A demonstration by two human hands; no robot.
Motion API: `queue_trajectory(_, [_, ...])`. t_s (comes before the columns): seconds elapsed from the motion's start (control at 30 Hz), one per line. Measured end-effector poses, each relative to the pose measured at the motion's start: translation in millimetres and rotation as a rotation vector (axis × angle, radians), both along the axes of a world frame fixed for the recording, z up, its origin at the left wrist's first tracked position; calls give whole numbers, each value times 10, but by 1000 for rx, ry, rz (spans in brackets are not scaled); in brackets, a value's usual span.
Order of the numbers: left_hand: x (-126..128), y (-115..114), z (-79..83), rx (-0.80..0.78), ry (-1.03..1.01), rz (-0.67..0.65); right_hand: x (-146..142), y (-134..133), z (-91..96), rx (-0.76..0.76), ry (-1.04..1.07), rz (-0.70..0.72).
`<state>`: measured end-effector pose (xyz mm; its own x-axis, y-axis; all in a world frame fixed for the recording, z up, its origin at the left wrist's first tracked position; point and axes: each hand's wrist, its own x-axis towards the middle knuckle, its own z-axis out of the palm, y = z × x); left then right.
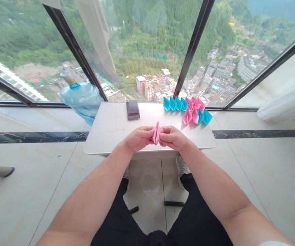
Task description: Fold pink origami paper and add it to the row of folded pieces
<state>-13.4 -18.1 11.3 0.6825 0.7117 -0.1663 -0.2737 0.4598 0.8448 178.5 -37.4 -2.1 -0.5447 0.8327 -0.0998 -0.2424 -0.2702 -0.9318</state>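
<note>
A folded pink paper piece (157, 134) is held upright between my two hands, above the front part of the white table. My left hand (142, 137) pinches its left side, fingers closed. On the other side my right hand (172, 137) grips it between thumb and fingers. A dark slit runs down the middle of the paper. Beyond my right hand, at the table's back right, stand folded blue paper boats (176, 103) in a row. Beside them sit several pink paper boats (190, 116), with more blue paper boats (205, 117) at the right.
The white table (108, 131) stands against large windows. A blurred phone-like object (132, 110) lies near its back edge. To the left is a large blue water bottle (82, 99). My shoes (182, 167) rest on the tiled floor under the front edge.
</note>
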Motion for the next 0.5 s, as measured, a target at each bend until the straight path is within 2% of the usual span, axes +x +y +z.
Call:
queue_trajectory(0.17, [-25, -20, -22, 49, -53, -44, 12, -13, -11, 45, 77, -1])
queue_trajectory(0.3, [8, -44, -35, -17, -155, -55, 8, -29, -27, 48, 141, 78])
queue_trajectory(0.4, [32, -22, -55, -51, -198, -57, 0, -14, -37, 16, 178, 57])
queue_trajectory(0.5, [35, 30, -89, -64, -170, -2, -9, 11, -42, -23, 179, 32])
